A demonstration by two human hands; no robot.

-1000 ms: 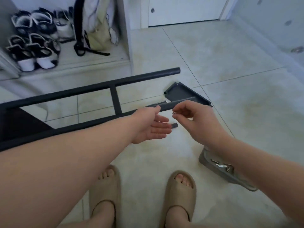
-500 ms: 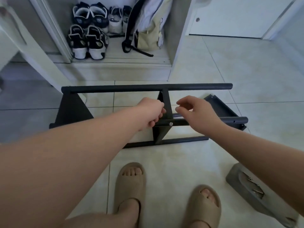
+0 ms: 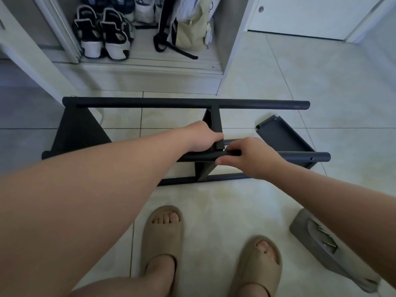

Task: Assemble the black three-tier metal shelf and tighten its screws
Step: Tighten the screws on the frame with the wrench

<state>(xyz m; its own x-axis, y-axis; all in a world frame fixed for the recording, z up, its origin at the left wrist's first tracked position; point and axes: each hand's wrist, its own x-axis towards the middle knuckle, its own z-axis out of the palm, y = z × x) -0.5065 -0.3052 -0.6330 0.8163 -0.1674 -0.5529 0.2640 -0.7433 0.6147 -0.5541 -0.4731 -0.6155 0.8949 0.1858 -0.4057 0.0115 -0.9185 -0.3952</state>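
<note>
The black metal shelf frame [image 3: 184, 103], built of round matte tubes and flat panels, lies sideways on the glossy tiled floor [image 3: 300, 82]. The left hand [image 3: 202, 137] is closed around its middle upright panel, and just beside it the right hand [image 3: 250, 156] pinches the near tube. A loose ridged tray [image 3: 282, 136] lies beyond that tube's right end.

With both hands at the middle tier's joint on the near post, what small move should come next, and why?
Probably turn the screw in at that joint with the right hand while the left hand steadies the middle tier. The right fingers pinch at the near post right where the tier meets it; the screw itself is hidden.
</note>
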